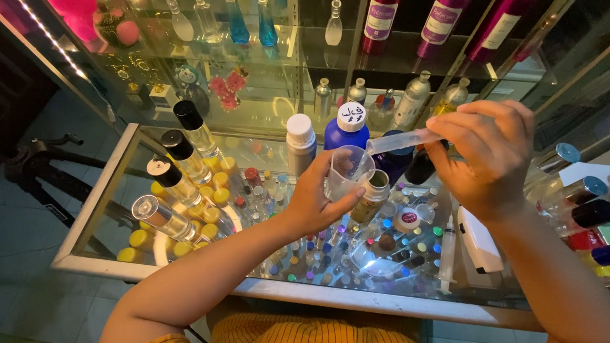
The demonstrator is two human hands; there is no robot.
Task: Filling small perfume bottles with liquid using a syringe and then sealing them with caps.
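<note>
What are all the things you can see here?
Clear plastic measuring cup: one, held in left hand.
Clear plastic syringe: one, in right hand, tip over cup.
Blue plastic bottle with white cap: one, behind cup.
Grey bottle with white cap: one, beside blue bottle.
Black-capped glass bottles: three, left side.
Second syringe: one, lying on glass counter.
Left hand: grips cup.
Right hand: grips syringe.

Beaker (349,172) clear glossy plastic; syringe (402,140) translucent, probably plastic; counter (180,272) smooth glass.
</note>
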